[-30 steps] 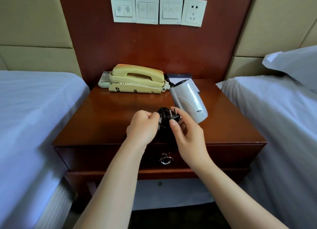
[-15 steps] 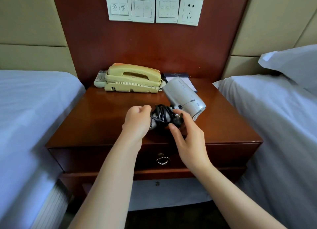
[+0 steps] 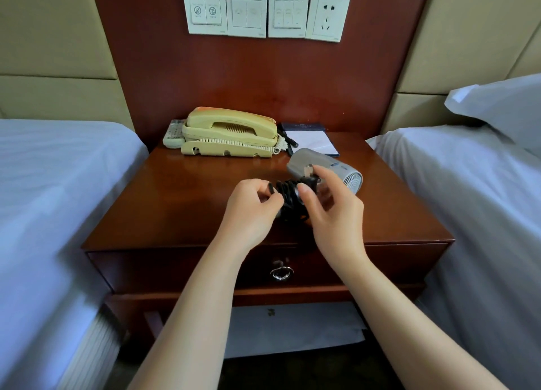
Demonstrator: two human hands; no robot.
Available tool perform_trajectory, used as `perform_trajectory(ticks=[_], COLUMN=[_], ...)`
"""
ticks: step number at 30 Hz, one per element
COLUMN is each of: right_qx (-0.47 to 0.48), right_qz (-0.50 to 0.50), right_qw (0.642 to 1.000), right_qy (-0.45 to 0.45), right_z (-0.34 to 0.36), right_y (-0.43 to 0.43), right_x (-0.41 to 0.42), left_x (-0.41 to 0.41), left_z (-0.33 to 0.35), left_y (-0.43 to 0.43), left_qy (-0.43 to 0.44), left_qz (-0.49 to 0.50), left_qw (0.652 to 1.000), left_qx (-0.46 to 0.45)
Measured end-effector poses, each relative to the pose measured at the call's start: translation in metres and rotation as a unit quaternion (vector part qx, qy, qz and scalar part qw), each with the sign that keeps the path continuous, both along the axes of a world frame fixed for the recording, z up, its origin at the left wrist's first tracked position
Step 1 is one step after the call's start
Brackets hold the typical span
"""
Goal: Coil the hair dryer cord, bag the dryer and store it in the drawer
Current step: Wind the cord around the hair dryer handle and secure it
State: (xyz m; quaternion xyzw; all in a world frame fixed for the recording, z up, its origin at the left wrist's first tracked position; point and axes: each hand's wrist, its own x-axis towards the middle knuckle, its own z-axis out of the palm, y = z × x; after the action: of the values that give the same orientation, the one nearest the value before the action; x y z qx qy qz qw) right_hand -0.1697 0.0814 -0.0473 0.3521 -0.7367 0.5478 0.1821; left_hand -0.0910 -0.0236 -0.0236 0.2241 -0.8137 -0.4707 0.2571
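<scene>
1. One hair dryer point(image 3: 328, 165), silver, is seen over the middle of the nightstand point(image 3: 175, 208), its round grille turned to the right and near side.
2. One black cord point(image 3: 288, 196) is gathered in several loops just left of the dryer body, between the two hands.
3. The left hand point(image 3: 250, 212) is curled round the left end of the looped cord, with the fingers folded in over it.
4. The right hand point(image 3: 335, 214) is held at the right end of the loops; the plug point(image 3: 308, 171) end is pinched between thumb and forefinger, and the other fingers are loosely spread.
5. One drawer point(image 3: 175, 268) is set in the near face of the nightstand and is closed; one metal ring pull point(image 3: 281, 272) hangs at its middle.
6. At the far edge of the nightstand, one cream telephone point(image 3: 231, 132) is placed, with one remote control point(image 3: 174, 133) touching its left side.
7. To the right of the telephone, one notepad point(image 3: 314, 142) and one dark pen point(image 3: 288, 140) are laid.
8. Four wall plates point(image 3: 247, 12) are fixed in a row above: three with switches and one socket point(image 3: 328, 16) at the right.
9. Two beds are counted, a left bed point(image 3: 58, 185) and a right bed point(image 3: 456, 202); one pillow point(image 3: 503, 105) lies on the right one.
</scene>
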Motion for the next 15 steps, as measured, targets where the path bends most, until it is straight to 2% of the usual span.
perform_trajectory(ticks=[5,11,15], right_qx=[0.154,0.133,0.152], right_qz=[-0.016,0.040,0.031], right_qw=[0.980,0.987,0.987], right_qy=[0.124,0.085,0.028], right_z=[0.005,0.006,0.013], right_y=[0.003,0.007,0.010], right_x=[-0.003,0.001,-0.001], left_x=[-0.004,-0.002,-0.001], left_z=[-0.004,0.000,-0.001], left_y=[0.003,0.011,0.015], left_qy=[-0.021,-0.001,0.007], left_qz=[0.003,-0.002,0.011], left_qw=[0.999,0.998,1.000], left_qx=[-0.041,0.057,0.028])
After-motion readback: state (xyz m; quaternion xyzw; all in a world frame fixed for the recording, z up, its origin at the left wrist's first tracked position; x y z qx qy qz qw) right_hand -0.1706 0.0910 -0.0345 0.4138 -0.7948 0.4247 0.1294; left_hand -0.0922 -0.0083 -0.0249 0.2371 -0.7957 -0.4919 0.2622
